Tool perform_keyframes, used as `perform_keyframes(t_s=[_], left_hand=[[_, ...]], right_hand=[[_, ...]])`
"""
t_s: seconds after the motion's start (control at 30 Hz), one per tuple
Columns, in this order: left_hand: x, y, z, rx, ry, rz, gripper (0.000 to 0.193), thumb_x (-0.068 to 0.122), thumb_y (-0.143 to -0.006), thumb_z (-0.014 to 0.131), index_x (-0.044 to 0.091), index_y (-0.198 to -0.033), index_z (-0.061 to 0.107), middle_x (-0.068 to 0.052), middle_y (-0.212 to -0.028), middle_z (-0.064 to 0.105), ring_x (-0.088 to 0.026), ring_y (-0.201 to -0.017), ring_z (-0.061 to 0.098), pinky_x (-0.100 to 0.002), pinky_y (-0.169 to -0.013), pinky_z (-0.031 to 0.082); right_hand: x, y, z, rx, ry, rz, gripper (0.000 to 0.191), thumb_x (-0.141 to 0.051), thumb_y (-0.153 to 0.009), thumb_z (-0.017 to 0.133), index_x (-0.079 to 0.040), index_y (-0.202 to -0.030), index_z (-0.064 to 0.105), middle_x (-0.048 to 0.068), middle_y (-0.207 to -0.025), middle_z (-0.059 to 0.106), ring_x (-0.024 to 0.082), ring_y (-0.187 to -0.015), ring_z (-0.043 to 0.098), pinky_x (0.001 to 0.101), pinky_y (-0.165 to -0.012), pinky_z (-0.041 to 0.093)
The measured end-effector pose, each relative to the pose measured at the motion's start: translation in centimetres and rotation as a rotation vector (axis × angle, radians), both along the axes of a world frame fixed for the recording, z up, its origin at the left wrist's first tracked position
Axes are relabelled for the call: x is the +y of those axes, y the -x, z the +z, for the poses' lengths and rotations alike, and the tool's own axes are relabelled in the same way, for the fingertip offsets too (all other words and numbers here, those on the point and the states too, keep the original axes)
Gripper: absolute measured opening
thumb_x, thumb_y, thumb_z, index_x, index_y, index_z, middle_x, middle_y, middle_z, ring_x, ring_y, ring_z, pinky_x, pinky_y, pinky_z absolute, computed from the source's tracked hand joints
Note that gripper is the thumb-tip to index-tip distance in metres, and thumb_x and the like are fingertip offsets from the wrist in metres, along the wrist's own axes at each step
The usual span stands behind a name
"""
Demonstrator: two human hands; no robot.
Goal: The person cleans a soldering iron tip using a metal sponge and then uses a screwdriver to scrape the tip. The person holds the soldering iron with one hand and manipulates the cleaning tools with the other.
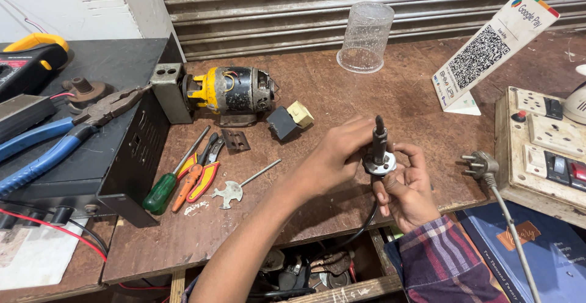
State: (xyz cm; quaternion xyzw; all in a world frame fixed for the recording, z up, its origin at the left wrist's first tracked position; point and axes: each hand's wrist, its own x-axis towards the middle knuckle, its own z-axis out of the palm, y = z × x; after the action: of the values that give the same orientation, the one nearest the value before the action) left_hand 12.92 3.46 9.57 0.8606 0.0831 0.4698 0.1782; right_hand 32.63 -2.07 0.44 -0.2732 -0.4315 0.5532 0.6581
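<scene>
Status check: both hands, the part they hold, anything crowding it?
Left hand and right hand both gripping the small black shaft with metal disc. Held above the wooden bench, black cable hanging below. Three-pin plug nearby, not touching.

Two bare hands and forearms of one person, seen from above. Left hand [339, 153]: no glove, no ring, no watch visible; left forearm bare all the way down to the bottom edge, no sleeve on it. Right hand [409, 190]: also ungloved, no rings seen, short nails, thumbnail showing. Right wrist covered by a long woven plaid shirt sleeve [445, 263], checked in dark red, navy and purple with thin pale lines crossing; cuff sits loose at the wrist, fabric creased. Cuff buttons cannot be made out. Rest of the body out of view.
</scene>
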Motion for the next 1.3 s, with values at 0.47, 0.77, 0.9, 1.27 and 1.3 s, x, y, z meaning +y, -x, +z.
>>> perform_keyframes(t_s=[0.47, 0.77, 0.9, 1.27, 1.3], left_hand=[[-3.5, -1.0, -0.9, -0.02, 0.365, 0.198, 0.054, 0.018, -0.096, 0.073, 0.004, -0.141, 0.047, -0.017, -0.122, 0.065, -0.03, -0.118, 0.065, -0.048, -0.099, 0.052], [-8.0, -4.4, 0.9, -0.221, 0.646, 0.534, 0.059, 0.017, -0.094, 0.063, -0.003, -0.143, 0.037, -0.019, -0.119, 0.056, -0.031, -0.106, 0.066, -0.045, -0.088, 0.055], [-8.8, -5.0, 1.4, -0.226, 0.515, 0.656, 0.057, 0.011, -0.094, 0.061, -0.006, -0.142, 0.037, -0.024, -0.121, 0.053, -0.037, -0.114, 0.059, -0.049, -0.094, 0.048], [-9.7, -4.8, 2.4, -0.24, 0.735, 0.599, 0.054, 0.01, -0.097, 0.055, -0.004, -0.143, 0.032, -0.02, -0.117, 0.05, -0.028, -0.1, 0.063, -0.042, -0.078, 0.056], [-9.8, -4.8, 2.4, -0.282, 0.692, 0.6, 0.055, 0.009, -0.096, 0.056, -0.005, -0.143, 0.032, -0.02, -0.116, 0.051, -0.028, -0.098, 0.064, -0.041, -0.075, 0.057]], right_hand=[[0.0, 0.3, 0.2, -0.031, 0.011, -0.068, 0.049, -0.007, -0.097, 0.061, -0.019, -0.139, 0.039, 0.011, -0.099, 0.061, 0.013, -0.059, 0.059, 0.0209, -0.037, 0.048], [0.5, 0.4, -1.1, -0.044, -0.051, -0.086, 0.064, 0.009, -0.087, 0.069, -0.014, -0.14, 0.044, 0.01, -0.104, 0.065, 0.013, -0.079, 0.065, 0.0242, -0.06, 0.058], [0.5, 0.7, -1.5, -0.037, -0.035, -0.13, 0.059, 0.006, -0.086, 0.069, -0.014, -0.136, 0.045, 0.009, -0.11, 0.067, 0.015, -0.092, 0.068, 0.0269, -0.072, 0.061], [0.3, 0.7, -0.9, -0.066, -0.056, -0.11, 0.063, 0.008, -0.085, 0.071, -0.014, -0.138, 0.044, 0.011, -0.113, 0.067, 0.015, -0.094, 0.068, 0.027, -0.072, 0.062], [0.2, 0.7, -1.0, -0.073, -0.039, -0.124, 0.062, 0.007, -0.084, 0.07, -0.014, -0.136, 0.044, 0.01, -0.113, 0.067, 0.015, -0.094, 0.069, 0.027, -0.072, 0.062]])
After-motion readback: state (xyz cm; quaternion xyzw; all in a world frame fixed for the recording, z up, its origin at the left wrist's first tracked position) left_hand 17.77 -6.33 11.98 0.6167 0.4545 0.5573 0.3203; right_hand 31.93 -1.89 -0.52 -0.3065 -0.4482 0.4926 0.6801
